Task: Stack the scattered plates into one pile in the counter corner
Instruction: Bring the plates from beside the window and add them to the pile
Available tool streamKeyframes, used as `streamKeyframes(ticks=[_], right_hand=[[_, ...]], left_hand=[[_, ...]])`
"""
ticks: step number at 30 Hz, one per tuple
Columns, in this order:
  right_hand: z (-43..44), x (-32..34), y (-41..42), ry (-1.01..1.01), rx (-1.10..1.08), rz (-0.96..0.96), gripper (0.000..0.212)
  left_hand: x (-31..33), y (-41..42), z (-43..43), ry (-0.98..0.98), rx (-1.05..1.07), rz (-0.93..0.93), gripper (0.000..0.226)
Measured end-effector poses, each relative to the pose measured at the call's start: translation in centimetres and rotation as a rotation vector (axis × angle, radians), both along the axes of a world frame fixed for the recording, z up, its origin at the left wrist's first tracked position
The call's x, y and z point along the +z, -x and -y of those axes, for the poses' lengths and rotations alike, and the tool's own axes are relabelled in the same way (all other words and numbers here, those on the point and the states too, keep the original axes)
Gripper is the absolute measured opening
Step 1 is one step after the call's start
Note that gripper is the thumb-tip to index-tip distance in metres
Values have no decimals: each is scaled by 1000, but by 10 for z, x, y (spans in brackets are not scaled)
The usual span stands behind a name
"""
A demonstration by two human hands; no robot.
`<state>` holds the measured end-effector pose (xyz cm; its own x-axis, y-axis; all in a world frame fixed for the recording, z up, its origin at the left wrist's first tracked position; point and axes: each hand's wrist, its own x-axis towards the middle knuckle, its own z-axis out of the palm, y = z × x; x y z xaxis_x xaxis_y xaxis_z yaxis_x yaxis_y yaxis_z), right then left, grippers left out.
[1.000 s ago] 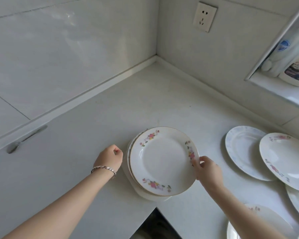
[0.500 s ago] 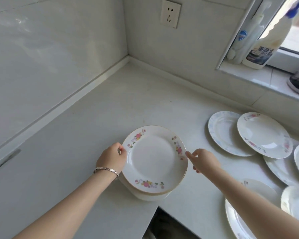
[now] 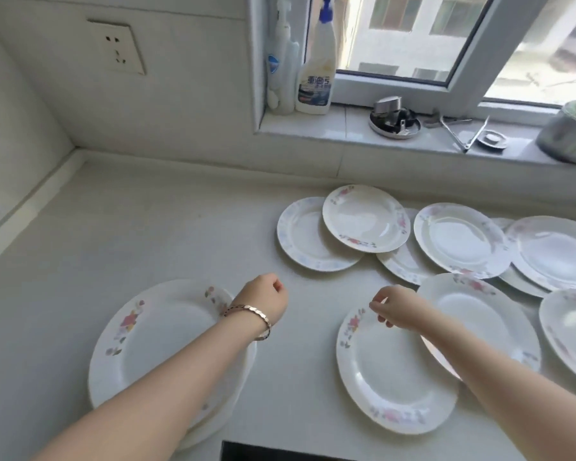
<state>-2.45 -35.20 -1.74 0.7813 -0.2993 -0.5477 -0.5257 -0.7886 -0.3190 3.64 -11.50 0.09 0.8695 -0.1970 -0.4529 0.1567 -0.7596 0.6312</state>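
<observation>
The pale grey stone counter [image 3: 147, 227] runs into the wall corner at upper left and under the window sill [image 3: 346, 128] on the right. Across its right half lies the spread of white ceramic plates with flowered rims [image 3: 463, 241], many overlapping, several propped on a neighbour's edge.

The pile of white pink-flowered plates [image 3: 153, 334] sits lower left, close to the counter's front edge and well apart from the wall corner. Its lower plates peek out unevenly at the bottom right, so it is not squared up.

The nearest loose plate, white with pink flowers [image 3: 389, 377], lies flat between the pile and the spread, its right side tucked under another white plate [image 3: 479, 314].

The left hand [image 3: 263, 297] hangs just beside the pile's right rim with its fingers curled into a fist, holding nothing. The right hand [image 3: 396, 311] hovers over the nearest plate's far rim, fingers loosely bent, thumb and forefinger a little apart; I cannot tell whether they touch the rim. A thin metal bracelet [image 3: 250, 316] circles the left wrist.

The likely next step is picking up that nearest plate. Dragging it out could tip or slide the plate resting on it and set off clattering among the propped ones. A thin pinch at one rim may slip on glazed ceramic. Adding to an uneven pile so near the front edge risks a slide off the counter.
</observation>
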Motion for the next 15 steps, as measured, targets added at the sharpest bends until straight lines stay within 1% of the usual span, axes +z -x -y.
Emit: streamKeyframes(ticks=[2,4,5,8,9,11,14,15], right_hand=[[33,-1,1,-3,-57,30,15],[67,-2,-1,-6,-109,42,15],[84,-3,-3,-2,-121,46,16],[127,-9,-12,13,-121,60,24],[139,-11,-16,14,-121,62,25],[159,-16,-26,6,-113,47,26],[179,-25,-40,-16,-104,25,26],[184,-28,-44,-22,-103,22,26]], left_hand=[[-5,-8,41,51,2,-73,19],[-12,-18,84,134,85,-170,14],[-16,-23,107,186,149,-219,14],[-29,-46,163,383,413,-377,32],[-34,-55,177,437,486,-419,31],[-43,-70,199,521,619,-487,20],[-46,-86,221,610,868,-490,15],[-48,-90,227,672,946,-494,10]])
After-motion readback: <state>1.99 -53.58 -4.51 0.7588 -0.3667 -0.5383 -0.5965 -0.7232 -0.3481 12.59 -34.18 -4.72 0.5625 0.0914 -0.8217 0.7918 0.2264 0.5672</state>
